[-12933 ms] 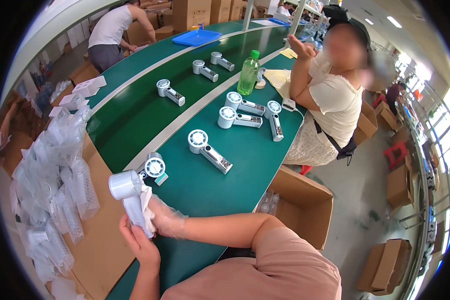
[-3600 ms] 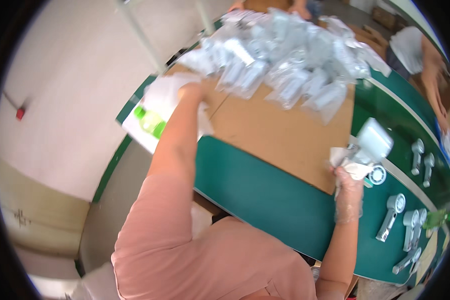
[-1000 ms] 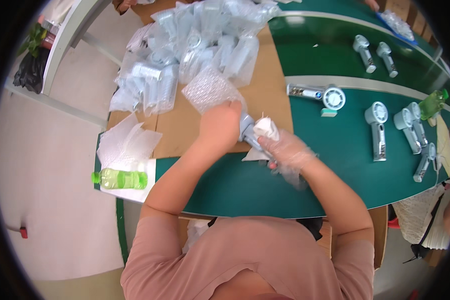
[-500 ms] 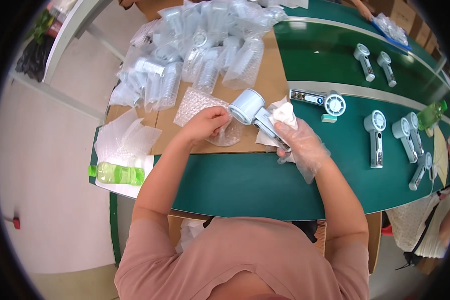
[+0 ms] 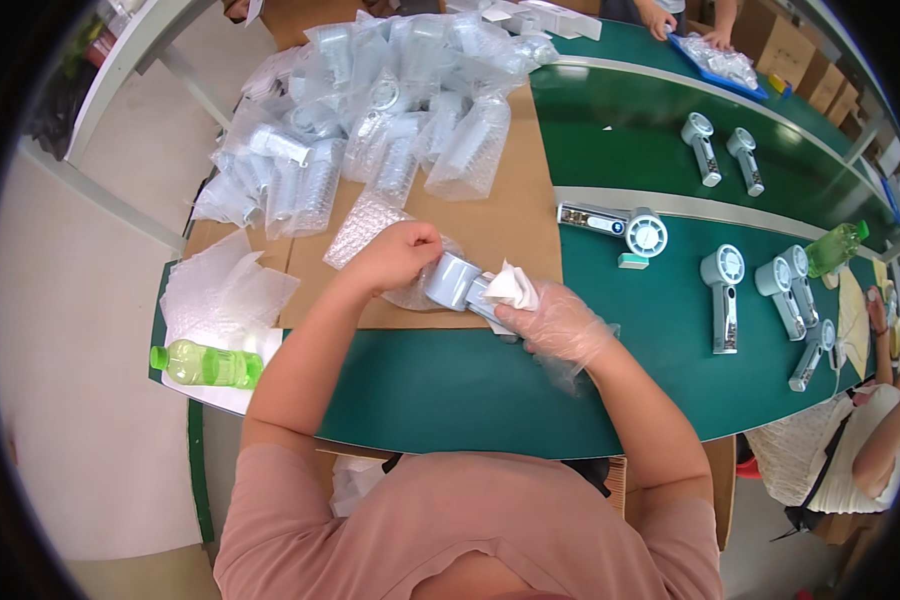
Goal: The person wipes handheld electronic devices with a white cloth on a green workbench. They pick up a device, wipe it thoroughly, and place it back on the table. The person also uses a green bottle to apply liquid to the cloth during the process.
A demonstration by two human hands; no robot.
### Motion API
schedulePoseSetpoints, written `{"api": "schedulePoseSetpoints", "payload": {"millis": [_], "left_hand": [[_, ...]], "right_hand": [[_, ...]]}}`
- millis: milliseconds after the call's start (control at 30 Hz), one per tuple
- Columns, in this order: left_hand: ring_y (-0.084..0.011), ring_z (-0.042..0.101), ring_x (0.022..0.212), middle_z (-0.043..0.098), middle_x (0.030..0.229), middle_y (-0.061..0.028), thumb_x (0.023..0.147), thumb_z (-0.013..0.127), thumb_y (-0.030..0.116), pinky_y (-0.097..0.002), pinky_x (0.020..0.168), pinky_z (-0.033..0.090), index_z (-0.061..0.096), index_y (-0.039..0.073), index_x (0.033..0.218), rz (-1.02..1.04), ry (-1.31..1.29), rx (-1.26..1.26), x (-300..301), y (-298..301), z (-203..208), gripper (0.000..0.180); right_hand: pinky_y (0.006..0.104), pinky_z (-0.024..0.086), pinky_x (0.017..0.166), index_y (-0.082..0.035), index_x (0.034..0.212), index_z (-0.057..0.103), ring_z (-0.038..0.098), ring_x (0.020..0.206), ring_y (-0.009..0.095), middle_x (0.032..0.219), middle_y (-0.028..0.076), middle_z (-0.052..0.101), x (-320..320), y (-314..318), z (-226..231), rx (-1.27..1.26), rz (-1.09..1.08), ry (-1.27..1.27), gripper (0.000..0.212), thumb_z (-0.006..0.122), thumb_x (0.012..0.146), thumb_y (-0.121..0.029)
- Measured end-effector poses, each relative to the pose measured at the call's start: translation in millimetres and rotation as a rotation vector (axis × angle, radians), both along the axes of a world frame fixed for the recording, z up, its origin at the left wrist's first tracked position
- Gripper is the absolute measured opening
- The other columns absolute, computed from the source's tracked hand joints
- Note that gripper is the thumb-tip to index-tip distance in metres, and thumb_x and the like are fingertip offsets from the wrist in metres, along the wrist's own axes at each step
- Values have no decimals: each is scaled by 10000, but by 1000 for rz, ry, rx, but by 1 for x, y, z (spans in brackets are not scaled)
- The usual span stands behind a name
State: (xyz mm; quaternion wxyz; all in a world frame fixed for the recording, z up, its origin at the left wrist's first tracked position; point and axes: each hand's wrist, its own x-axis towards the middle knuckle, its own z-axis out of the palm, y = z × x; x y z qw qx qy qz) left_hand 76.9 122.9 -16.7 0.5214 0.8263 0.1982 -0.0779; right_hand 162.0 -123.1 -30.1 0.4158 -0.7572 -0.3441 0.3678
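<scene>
My left hand is closed, pinching the edge of a clear bubble-wrap bag over the cardboard. A light blue handheld fan lies tilted between my hands, its round head at the bag's mouth and partly covered by it. In a clear plastic glove, my right hand grips the fan's handle, along with a crumpled white tissue. The fingers under the handle are hidden.
Bagged fans are piled on the cardboard at the back. Flat bubble bags and a green bottle lie left. Several unwrapped fans lie right. Another person's hands hold a blue tray at the far right.
The fan has moved toward my left hand, and its head has gone from beside the bag to its mouth. Another person's hands show more at the far tray. The whole view has shifted slightly.
</scene>
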Motion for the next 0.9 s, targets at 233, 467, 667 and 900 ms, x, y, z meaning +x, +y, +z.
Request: {"api": "schedulePoseSetpoints", "payload": {"millis": [233, 467, 667, 900], "left_hand": [[-51, 438, 604, 505, 696, 53, 909, 553, 134, -220, 522, 355, 592, 82, 823, 65, 14, -280, -9, 11, -8, 108], [-52, 421, 586, 486, 680, 47, 896, 568, 142, -227, 507, 346, 576, 85, 807, -28, -151, 125, -8, -2, 4, 105], [-160, 481, 597, 512, 665, -42, 882, 555, 122, -311, 536, 391, 560, 46, 800, -36, -321, 291, -22, -5, -3, 111], [-413, 596, 736, 610, 783, -219, 825, 518, 49, -510, 618, 446, 524, 12, 781, -140, -320, 1131, -22, -70, 29, 58]], "right_hand": [[433, 489, 801, -70, 1113, 585, 607, 902, 390, 966, 189, 653, -18, -1, 11, 31, 83, -323, 365, 608, 821, -288], [456, 495, 763, -95, 1110, 575, 627, 864, 367, 893, 172, 663, -23, -5, 8, 15, 157, -490, 358, 619, 802, -273], [460, 488, 767, -106, 1124, 548, 626, 875, 364, 905, 171, 656, -28, -8, 19, 32, 134, -470, 360, 622, 794, -231], [423, 486, 755, -93, 985, 619, 615, 813, 380, 805, 177, 648, -20, -4, 3, 180, 80, -177, 282, 541, 866, -337]]}}
